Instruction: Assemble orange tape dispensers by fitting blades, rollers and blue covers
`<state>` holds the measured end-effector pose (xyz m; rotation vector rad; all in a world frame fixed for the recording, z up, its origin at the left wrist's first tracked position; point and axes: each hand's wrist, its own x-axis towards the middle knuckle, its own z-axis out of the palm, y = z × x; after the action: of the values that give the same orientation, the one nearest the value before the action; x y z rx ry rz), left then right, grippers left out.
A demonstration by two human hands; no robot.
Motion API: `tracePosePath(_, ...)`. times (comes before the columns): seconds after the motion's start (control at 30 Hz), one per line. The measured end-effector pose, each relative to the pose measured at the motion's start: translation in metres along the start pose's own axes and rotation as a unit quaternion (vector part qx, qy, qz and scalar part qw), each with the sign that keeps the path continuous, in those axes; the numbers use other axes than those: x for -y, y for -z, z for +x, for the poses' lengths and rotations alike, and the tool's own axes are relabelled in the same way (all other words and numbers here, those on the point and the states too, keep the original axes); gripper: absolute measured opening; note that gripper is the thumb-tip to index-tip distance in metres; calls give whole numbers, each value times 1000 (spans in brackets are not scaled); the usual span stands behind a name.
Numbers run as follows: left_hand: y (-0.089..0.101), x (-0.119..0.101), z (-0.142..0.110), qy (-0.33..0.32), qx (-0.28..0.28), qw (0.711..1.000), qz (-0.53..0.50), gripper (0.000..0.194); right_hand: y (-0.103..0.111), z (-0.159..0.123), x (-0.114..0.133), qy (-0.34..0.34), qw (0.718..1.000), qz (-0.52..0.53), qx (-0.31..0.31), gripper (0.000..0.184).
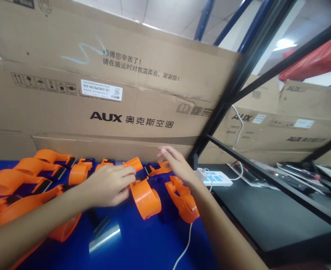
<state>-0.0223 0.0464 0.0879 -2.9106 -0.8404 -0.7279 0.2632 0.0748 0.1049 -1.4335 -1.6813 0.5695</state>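
Note:
My left hand (pixel 113 184) is closed, its fingertips at the upper end of an orange tape dispenser (pixel 146 198) with a round hub. Just above these fingers, a flat orange piece (pixel 133 164) shows; whether it belongs to the same dispenser I cannot tell. My right hand (pixel 174 160) reaches to the back with its fingers stretched out and slightly blurred. Partly behind it lies another orange dispenser (pixel 157 170). Beneath my right wrist sits a further orange dispenser (pixel 184 200), apart from the held one.
More orange dispensers (pixel 6 182) crowd the left of the blue table (pixel 143 247). A shiny metal strip (pixel 105 239) lies near the front. Cardboard (pixel 137 105) stands behind. At right are a black rack post (pixel 224 101), a white power strip (pixel 216 178) and a white cable (pixel 186 245).

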Motion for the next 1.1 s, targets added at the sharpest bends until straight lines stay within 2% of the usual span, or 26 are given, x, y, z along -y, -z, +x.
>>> tracePosePath(0.03,2,-1,2,-20,24,999,19,18,-6,-8,12,16,998,31,47,41)
tracePosePath(0.1,6,-2,1,-48,52,995,64,19,-22,-23,29,54,968,144,200,45)
tracePosePath(0.13,7,-3,-1,-46,45,995,72,19,-30,-29,34,64,957,175,224,41)
tracePosePath(0.2,5,-8,-8,-26,11,998,55,22,-45,-36,39,63,949,218,220,32)
tracePosePath(0.3,-5,-20,-18,78,-87,991,-70,40,-67,-40,38,44,953,266,137,26)
tracePosePath(0.33,-11,-24,-19,134,-132,972,-142,47,-73,-40,38,35,953,284,105,26)
tracePosePath(0.37,-17,-28,-19,192,-180,938,-226,51,-79,-40,37,26,950,303,72,26)
tracePosePath(0.43,-31,-34,-16,278,-236,840,-401,55,-89,-39,38,13,943,332,18,27)
tracePosePath(0.53,-46,-41,-11,318,-188,704,-607,53,-100,-41,39,14,947,318,-34,30)
tracePosePath(0.6,-50,-42,-12,337,-167,641,-669,50,-106,-45,40,22,955,292,-51,32)
tracePosePath(0.7,-54,-37,-25,378,-198,595,-681,49,-110,-58,41,36,957,275,-89,32)
tracePosePath(0.8,-56,-25,-44,391,-211,578,-685,53,-113,-79,39,72,953,268,-125,19)
tracePosePath(0.87,-57,-16,-54,378,-217,578,-690,54,-114,-95,36,125,961,235,-73,22)
tracePosePath(0.97,-54,-4,-64,350,-215,568,-713,56,-121,-111,31,187,970,137,70,23)
tracePosePath(1.03,-52,-1,-68,331,-199,545,-744,58,-128,-114,28,229,959,60,155,17)
tracePosePath(1.1,-51,1,-72,315,-182,521,-772,60,-135,-114,25,276,937,-16,216,9)
